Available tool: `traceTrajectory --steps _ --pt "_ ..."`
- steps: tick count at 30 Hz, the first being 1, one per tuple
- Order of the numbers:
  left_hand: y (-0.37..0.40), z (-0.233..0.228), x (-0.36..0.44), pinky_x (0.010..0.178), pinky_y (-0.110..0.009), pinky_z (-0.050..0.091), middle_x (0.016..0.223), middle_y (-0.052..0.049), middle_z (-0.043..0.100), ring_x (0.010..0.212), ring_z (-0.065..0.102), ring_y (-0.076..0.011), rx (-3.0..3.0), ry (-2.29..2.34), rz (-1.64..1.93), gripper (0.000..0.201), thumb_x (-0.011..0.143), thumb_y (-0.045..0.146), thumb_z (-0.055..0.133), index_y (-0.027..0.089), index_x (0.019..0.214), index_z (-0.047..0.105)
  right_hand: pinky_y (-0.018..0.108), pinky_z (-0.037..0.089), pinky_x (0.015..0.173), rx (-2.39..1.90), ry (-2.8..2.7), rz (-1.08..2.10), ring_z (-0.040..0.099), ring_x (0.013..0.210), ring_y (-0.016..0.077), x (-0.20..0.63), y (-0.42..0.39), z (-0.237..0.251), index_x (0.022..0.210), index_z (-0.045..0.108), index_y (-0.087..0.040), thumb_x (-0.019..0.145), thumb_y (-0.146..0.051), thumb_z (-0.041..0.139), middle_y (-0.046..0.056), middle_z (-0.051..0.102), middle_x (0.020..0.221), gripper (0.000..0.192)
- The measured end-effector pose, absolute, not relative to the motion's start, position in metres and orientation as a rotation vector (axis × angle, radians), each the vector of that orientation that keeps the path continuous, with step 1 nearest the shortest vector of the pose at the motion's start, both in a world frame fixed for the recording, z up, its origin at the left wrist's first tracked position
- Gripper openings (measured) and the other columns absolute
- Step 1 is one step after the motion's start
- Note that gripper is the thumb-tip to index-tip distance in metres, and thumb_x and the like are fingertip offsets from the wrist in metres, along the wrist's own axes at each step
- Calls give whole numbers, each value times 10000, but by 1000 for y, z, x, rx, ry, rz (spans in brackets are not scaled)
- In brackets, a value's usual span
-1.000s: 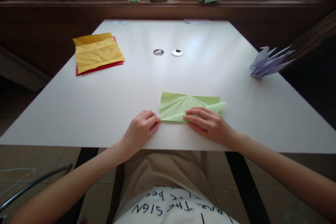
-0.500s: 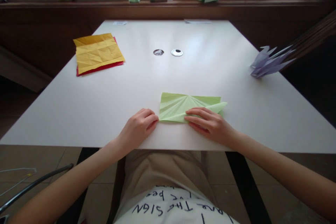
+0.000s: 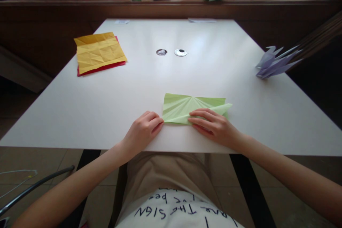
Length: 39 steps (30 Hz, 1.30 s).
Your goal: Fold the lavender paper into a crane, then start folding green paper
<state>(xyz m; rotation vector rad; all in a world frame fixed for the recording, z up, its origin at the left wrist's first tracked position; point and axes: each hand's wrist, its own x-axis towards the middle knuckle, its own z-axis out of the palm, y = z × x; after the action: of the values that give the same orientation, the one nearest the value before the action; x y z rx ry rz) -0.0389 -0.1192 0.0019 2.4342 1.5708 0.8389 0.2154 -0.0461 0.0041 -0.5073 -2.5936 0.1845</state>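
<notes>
Left hand [image 3: 144, 127] nudged slightly rightward, pinching green paper [image 3: 176, 107], right hand [image 3: 215, 125] outspread on it, shirt [image 3: 173, 217] lettered "THE SIGN"

On table [image 3: 107, 107]: sheet [image 3: 176, 108] in front, paper stack [image 3: 100, 54] behind left, origami [image 3: 274, 66] behind right.

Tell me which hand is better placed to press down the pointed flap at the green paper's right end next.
Probably the right hand: its fingers rest across the green paper, close beside that pointed flap. The left hand is at the paper's opposite, near-left corner.
</notes>
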Motion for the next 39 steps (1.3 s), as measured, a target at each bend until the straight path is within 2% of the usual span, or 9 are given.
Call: traceTrajectory --steps 24,31,39 --pt "-120 3 -38 686 -255 461 767 -35 589 744 522 -137 2554 1606 831 126 799 110 490 142 772 608 335 485 857 -488 -2595 165 523 1011 185 216 -46 5 1021 595 -150 798 -133 543 101 604 1043 230" --pt "-115 3 -33 741 -256 472 888 -46 607 827 534 -137 2449 1475 931 156 816 213 537 158 953 586 332 481 864 -495 -2599 158 519 1012 182 217 -46 4 1027 595 -151 794 -128 546 99 600 1046 239" --pt "-105 1 -24 738 -256 477 877 -24 623 811 535 -124 2407 1362 885 138 854 193 475 181 892 608 328 481 862 -497 -2588 167 523 1003 178 217 -46 3 1021 596 -157 795 -138 551 93 602 1039 232"
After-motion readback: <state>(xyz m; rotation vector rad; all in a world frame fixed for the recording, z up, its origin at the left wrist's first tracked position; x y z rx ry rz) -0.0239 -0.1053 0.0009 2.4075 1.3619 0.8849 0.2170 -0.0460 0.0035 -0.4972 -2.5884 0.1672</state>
